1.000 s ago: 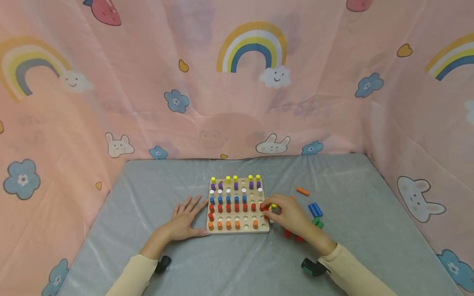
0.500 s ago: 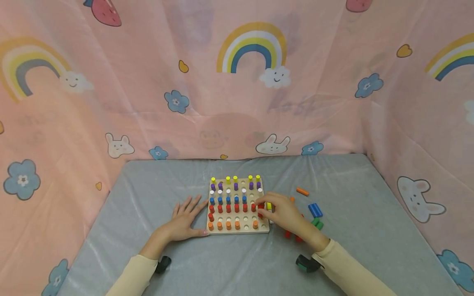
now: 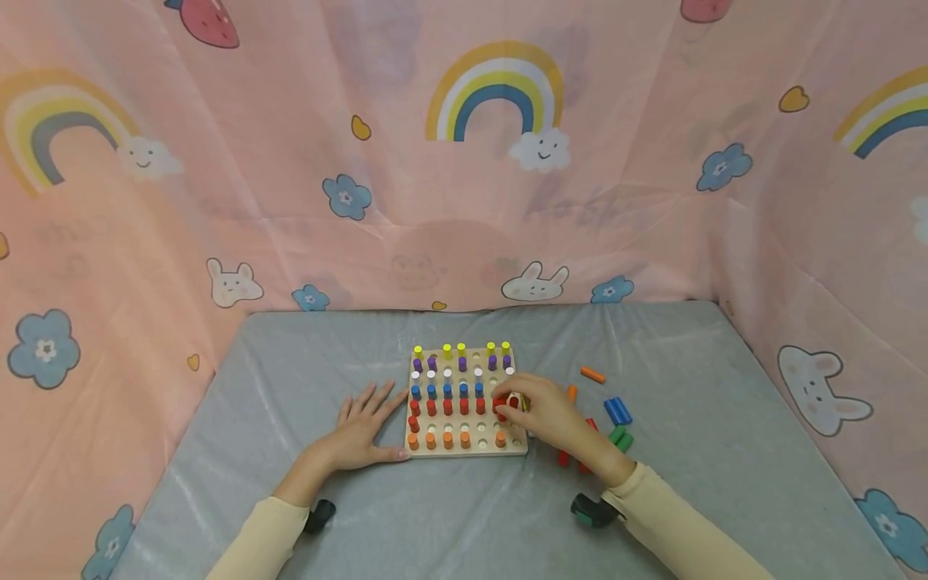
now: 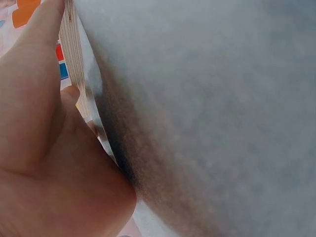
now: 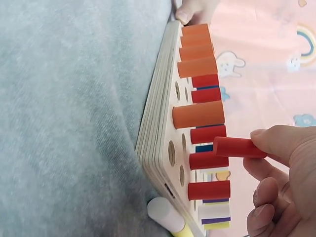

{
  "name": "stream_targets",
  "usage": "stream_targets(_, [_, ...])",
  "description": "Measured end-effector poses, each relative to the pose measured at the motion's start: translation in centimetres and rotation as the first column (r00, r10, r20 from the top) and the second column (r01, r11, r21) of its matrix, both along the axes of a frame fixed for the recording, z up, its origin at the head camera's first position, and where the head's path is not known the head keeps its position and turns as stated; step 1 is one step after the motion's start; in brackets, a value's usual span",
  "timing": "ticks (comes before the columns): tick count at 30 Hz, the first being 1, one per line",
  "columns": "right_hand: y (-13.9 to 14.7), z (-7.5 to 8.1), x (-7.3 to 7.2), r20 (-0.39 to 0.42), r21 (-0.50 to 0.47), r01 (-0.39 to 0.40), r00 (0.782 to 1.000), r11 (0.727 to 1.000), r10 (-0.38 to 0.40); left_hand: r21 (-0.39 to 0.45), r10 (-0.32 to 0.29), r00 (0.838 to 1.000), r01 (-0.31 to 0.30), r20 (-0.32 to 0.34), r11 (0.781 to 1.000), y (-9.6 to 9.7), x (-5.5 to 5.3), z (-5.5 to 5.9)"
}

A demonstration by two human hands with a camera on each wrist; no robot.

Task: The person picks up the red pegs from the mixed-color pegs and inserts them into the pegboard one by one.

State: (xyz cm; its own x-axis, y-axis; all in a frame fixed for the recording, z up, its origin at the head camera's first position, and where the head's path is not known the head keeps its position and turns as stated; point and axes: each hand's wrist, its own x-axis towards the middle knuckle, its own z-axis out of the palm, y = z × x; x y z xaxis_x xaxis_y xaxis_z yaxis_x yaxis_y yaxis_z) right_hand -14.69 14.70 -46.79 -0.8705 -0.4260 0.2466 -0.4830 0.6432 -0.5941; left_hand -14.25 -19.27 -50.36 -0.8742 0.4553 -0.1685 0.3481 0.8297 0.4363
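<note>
A person's R hand (image 3: 545, 411) pinches 1 red peg (image 5: 237, 147) by its end btwn thumb and fingertip, over the R side of a wooden pegboard (image 5: 154, 113); the other fingers curl loosely. Peg looks lt., stiff and smooth, prob. hard to break but apt to slip or roll; best held nr. the top, lower end free. L hand (image 3: 358, 439), fingers spread, grips nothing on the grey worktop (image 3: 435, 515), thumb touching the board's edge.
</note>
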Motion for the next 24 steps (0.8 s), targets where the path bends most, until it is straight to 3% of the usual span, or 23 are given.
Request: stream_targets(24, [-1.9,0.6,-0.3,0.024,0.024,-0.039,0.999,0.999,0.038,-0.003,0.002,1.000,-0.002,0.015,1.000,0.1,0.0,0.1])
